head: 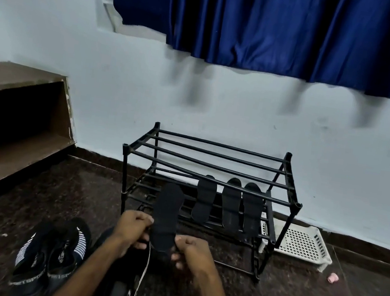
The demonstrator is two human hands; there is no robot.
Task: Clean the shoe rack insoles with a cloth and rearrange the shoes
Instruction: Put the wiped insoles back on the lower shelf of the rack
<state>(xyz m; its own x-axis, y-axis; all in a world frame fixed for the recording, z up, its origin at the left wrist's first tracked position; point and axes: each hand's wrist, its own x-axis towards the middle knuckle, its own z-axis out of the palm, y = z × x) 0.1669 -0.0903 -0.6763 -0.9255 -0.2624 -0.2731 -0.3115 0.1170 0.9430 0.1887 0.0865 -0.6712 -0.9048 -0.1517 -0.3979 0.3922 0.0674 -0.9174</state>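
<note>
Black shoes: you see white letters along the sides, too blurry for you to read.
Other words or numbers: you can read none.

Matt black insole; satiny curtain
</note>
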